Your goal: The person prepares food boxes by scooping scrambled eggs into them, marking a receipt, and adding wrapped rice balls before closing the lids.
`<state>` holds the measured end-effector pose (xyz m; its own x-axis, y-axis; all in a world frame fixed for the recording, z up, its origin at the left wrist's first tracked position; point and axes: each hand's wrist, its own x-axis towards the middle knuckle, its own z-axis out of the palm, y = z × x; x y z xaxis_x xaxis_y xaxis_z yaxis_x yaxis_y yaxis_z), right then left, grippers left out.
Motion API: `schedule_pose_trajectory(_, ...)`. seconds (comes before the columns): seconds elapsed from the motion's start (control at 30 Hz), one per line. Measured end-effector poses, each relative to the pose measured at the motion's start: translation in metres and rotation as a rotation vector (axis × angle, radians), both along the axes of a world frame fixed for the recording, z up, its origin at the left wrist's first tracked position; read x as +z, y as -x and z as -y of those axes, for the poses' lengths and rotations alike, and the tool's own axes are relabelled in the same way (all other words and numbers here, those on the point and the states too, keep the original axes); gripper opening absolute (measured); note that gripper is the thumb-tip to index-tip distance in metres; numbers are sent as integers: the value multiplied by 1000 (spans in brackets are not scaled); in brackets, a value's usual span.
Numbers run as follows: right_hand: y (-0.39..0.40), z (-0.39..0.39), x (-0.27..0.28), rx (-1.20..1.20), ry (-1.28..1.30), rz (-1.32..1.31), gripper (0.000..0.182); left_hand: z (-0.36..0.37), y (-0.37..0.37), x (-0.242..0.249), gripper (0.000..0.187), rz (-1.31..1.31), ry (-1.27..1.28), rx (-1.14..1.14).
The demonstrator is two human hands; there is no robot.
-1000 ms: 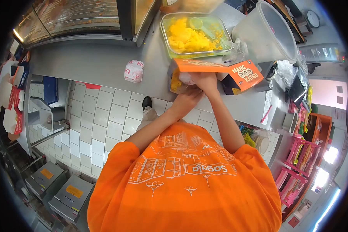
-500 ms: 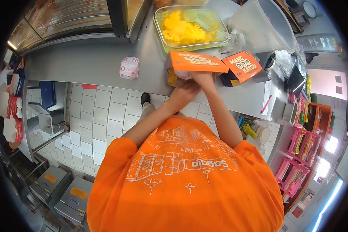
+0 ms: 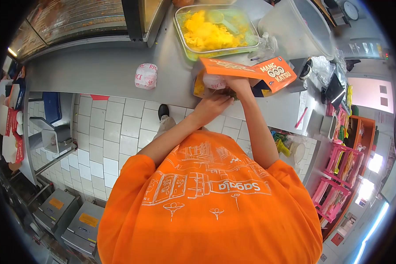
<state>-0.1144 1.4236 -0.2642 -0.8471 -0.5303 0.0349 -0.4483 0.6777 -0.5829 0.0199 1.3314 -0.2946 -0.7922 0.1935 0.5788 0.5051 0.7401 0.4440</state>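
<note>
An orange meal box (image 3: 226, 66) printed "Mang Katsu" stands at the front edge of the steel counter, its lid raised. Inside it a white paper-wrapped rice bundle (image 3: 214, 82) with red print shows under the lid. My left hand (image 3: 213, 108) is at the box's near side, fingers bent against its lower edge. Under the lid, my right hand (image 3: 240, 86) reaches in beside the bundle, its fingers hidden. A second orange box (image 3: 278, 74) adjoins on the right. Another wrapped rice bundle (image 3: 146, 76) sits on the counter to the left.
Behind the boxes is a wire-rimmed tray (image 3: 193, 52) of yellow food with a pale green scoop (image 3: 226, 21). A large clear plastic tub (image 3: 290, 26) stands at the back right. A pink pen (image 3: 301, 118) lies on the right counter. A glass-fronted cabinet (image 3: 75, 24) is at the upper left.
The first box's lid has tilted, so more of the bundle inside shows. My right hand has shifted slightly right, and my left hand has moved slightly right along the box's near side.
</note>
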Motion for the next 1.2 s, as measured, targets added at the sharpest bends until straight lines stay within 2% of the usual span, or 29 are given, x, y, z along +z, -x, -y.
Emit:
schedule_pose_trajectory(0.07, 0, 2, -10, -152, 148, 181, 33, 1, 0, 0, 38, -10, 7, -5)
schedule_pose_trajectory(0.17, -4, 9, -12, -276, 161, 291, 35, 1, -2, 0, 37, 47, -14, -19)
schedule_pose_trajectory(0.3, -11, 6, -10, -166, 68, 119, 34, 2, -1, 4, 38, 57, -12, -15)
schedule_pose_trajectory(0.37, -11, 0, -3, -79, -113, 19, 33, 2, -1, 3, 39, 44, -19, -6)
schedule_pose_trajectory(0.47, -2, -5, -1, -32, -122, 83, 35, 0, -2, -2, 40, 84, -48, -22)
schedule_pose_trajectory(0.5, -1, -8, -9, -39, -124, 82, 35, 0, -1, -2, 40, 75, -37, -20)
schedule_pose_trajectory(0.57, -4, -8, -23, -148, 135, 218, 36, 1, 0, 0, 40, 64, -26, -24)
schedule_pose_trajectory(0.6, -5, -8, -24, -154, 136, 217, 36, 2, -1, 2, 40, 75, -23, -43)
schedule_pose_trajectory(0.7, -14, -4, -12, -138, 92, 150, 38, 4, -1, 2, 40, 66, -17, -68)
schedule_pose_trajectory(0.8, -20, -1, 6, -137, -96, -3, 39, 4, -2, 3, 37, 48, -30, -76)
schedule_pose_trajectory(0.83, -22, -2, 3, -152, -91, -6, 39, 5, -2, 4, 35, 50, -41, -75)
schedule_pose_trajectory(0.9, -26, -2, 5, -153, -29, -259, 30, 8, -2, 16, 34, 21, -71, -88)
schedule_pose_trajectory(0.93, -29, -8, 9, -168, -25, -262, 30, 10, -2, 22, 33, -4, -108, -85)
schedule_pose_trajectory(1.0, -43, -14, 46, -258, 231, -87, 24, 24, -8, 41, 32, -15, -108, -36)
schedule_pose_trajectory(1.1, -59, -42, 62, -257, 274, 57, 23, 46, -17, 53, 32, 25, -139, 55)
schedule_pose_trajectory(1.2, -73, -60, 81, -139, 146, 96, 23, 55, -15, 59, 32, 112, -170, 85)
